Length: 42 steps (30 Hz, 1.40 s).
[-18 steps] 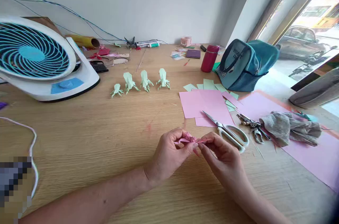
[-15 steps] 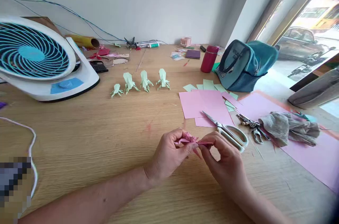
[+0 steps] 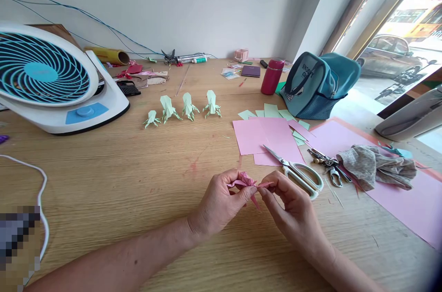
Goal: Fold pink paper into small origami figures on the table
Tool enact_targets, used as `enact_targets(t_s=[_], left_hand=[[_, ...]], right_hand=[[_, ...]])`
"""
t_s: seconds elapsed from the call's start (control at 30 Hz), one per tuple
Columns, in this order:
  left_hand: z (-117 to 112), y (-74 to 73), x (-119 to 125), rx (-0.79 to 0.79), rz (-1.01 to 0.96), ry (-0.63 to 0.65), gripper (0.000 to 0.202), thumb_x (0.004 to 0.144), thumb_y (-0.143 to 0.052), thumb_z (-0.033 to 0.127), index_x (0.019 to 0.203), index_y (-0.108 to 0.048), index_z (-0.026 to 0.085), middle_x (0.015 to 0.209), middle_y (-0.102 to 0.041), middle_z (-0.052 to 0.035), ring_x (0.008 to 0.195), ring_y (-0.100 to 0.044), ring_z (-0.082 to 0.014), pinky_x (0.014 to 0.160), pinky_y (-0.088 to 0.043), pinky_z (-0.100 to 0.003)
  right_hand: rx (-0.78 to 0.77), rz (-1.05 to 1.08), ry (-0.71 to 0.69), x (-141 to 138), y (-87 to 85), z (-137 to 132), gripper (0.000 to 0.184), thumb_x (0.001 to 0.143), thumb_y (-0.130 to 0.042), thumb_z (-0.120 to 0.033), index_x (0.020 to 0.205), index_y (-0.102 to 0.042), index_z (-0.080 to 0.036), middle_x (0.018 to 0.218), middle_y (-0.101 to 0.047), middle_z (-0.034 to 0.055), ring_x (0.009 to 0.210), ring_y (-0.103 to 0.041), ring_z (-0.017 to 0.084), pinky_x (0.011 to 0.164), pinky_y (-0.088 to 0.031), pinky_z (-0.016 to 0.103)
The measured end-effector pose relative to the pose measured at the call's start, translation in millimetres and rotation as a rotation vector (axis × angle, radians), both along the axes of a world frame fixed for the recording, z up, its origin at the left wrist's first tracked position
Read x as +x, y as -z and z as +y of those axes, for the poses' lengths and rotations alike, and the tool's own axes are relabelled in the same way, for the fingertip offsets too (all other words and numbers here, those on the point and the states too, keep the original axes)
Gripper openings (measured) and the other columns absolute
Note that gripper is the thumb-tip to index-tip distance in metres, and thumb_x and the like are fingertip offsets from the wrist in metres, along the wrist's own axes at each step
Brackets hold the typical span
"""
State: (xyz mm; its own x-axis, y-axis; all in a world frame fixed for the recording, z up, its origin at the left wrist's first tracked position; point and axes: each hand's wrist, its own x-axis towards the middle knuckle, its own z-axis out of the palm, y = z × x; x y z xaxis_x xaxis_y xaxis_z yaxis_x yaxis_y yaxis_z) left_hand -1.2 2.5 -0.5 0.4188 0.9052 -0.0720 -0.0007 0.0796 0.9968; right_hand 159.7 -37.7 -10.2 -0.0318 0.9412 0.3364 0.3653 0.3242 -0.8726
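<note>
My left hand [image 3: 218, 202] and my right hand [image 3: 292, 209] meet just above the wooden table [image 3: 113, 177], near its front. Both pinch a small, partly folded pink paper figure [image 3: 249, 182] between thumb and fingertips, the left on its body, the right on a thin point at its right end. White-handled scissors [image 3: 297, 173] lie just right of my hands, resting partly on pink paper sheets [image 3: 265, 137].
Several pale green folded paper figures [image 3: 183, 108] stand in a row mid-table. A white and blue fan [image 3: 51, 80] sits far left, a white cable [image 3: 37, 181] near it. A teal bag [image 3: 319, 84], red bottle [image 3: 272, 76], pliers [image 3: 328, 163] and grey cloth [image 3: 376, 165] lie right.
My hands stay in place on the pink figure; the right fingers have shifted slightly along its thin point. The view has tipped a little.
</note>
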Motion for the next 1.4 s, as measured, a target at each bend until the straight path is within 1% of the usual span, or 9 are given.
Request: enact_targets(t_s=[0.17,0.33,0.53,0.7,0.8,1.0,1.17,1.3,1.4], left_hand=[[1.2,-2.1,2.2,0.140,0.058,-0.014,0.017,0.084,-0.062,0.026,0.074,-0.058,0.013,0.072,-0.059,-0.0001,0.062,-0.060,-0.0101,0.060,-0.050,-0.020],[0.7,-4.4,1.8,0.254,0.170,-0.026,0.012,0.083,-0.058,0.020,0.072,-0.056,0.014,0.072,-0.058,0.0000,0.061,-0.057,-0.0088,0.055,-0.047,-0.018],[2.4,0.8,0.7,0.246,0.141,-0.029,0.013,0.082,-0.062,0.023,0.074,-0.059,0.014,0.074,-0.061,-0.0018,0.063,-0.060,-0.0105,0.060,-0.050,-0.020],[3.8,5.6,1.5,0.208,0.124,-0.021,0.014,0.079,-0.068,0.026,0.076,-0.061,0.014,0.074,-0.062,-0.0022,0.066,-0.064,-0.0138,0.054,-0.047,-0.019],[4.2,4.6,1.2,0.196,0.134,-0.015,0.014,0.079,-0.067,0.025,0.074,-0.061,0.014,0.071,-0.062,-0.0018,0.065,-0.066,-0.0145,0.055,-0.048,-0.019],[3.3,1.0,0.3,0.233,0.179,-0.018,0.009,0.080,-0.060,0.018,0.072,-0.058,0.014,0.069,-0.061,0.0001,0.058,-0.062,-0.0104,0.055,-0.049,-0.018],[2.6,1.6,-0.7,0.302,0.234,-0.013,0.011,0.080,-0.060,0.018,0.071,-0.056,0.015,0.069,-0.057,0.0007,0.058,-0.055,-0.0084,0.054,-0.046,-0.017],[5.1,3.0,-1.2,0.243,0.215,0.019,0.013,0.082,-0.062,0.023,0.072,-0.058,0.015,0.066,-0.057,0.0020,0.055,-0.054,-0.0075,0.052,-0.045,-0.016],[7.2,4.7,-1.8,0.196,0.179,0.039,0.014,0.082,-0.063,0.025,0.074,-0.059,0.015,0.066,-0.059,0.0022,0.055,-0.055,-0.0081,0.053,-0.046,-0.017]], right_hand=[[-0.223,0.243,-0.056,-0.7,2.7,1.4,0.017,0.094,-0.057,-0.033,0.084,-0.058,-0.020,0.077,-0.057,0.0007,0.070,-0.053,0.014,0.064,-0.045,0.026],[-0.323,0.359,-0.067,-4.4,-1.0,1.6,0.021,0.090,-0.062,-0.038,0.082,-0.059,-0.019,0.075,-0.056,0.0004,0.068,-0.052,0.013,0.062,-0.045,0.024],[-0.290,0.385,-0.042,-2.8,2.7,3.6,0.023,0.088,-0.065,-0.039,0.078,-0.057,-0.019,0.072,-0.054,-0.0003,0.065,-0.048,0.013,0.058,-0.042,0.023],[-0.304,0.454,-0.074,-4.2,5.2,3.8,0.023,0.090,-0.063,-0.039,0.079,-0.056,-0.020,0.072,-0.057,0.0000,0.066,-0.053,0.013,0.061,-0.045,0.024],[-0.311,0.456,-0.083,-6.0,3.3,3.6,0.023,0.091,-0.063,-0.038,0.080,-0.056,-0.020,0.071,-0.057,-0.0003,0.066,-0.054,0.012,0.062,-0.045,0.024],[-0.310,0.435,-0.090,-7.1,0.1,2.6,0.022,0.090,-0.064,-0.038,0.081,-0.057,-0.019,0.073,-0.058,0.0004,0.066,-0.055,0.013,0.062,-0.046,0.025],[-0.290,0.357,-0.036,-6.4,0.9,2.6,0.024,0.087,-0.066,-0.040,0.079,-0.059,-0.019,0.072,-0.056,0.0007,0.064,-0.050,0.013,0.058,-0.043,0.025],[-0.315,0.368,-0.033,-3.4,0.0,5.6,0.030,0.084,-0.068,-0.044,0.073,-0.058,-0.018,0.067,-0.055,-0.0004,0.061,-0.046,0.012,0.056,-0.040,0.025],[-0.376,0.403,-0.047,-0.5,-0.5,7.3,0.033,0.081,-0.071,-0.046,0.071,-0.058,-0.018,0.063,-0.054,-0.0015,0.059,-0.044,0.011,0.056,-0.037,0.024]])
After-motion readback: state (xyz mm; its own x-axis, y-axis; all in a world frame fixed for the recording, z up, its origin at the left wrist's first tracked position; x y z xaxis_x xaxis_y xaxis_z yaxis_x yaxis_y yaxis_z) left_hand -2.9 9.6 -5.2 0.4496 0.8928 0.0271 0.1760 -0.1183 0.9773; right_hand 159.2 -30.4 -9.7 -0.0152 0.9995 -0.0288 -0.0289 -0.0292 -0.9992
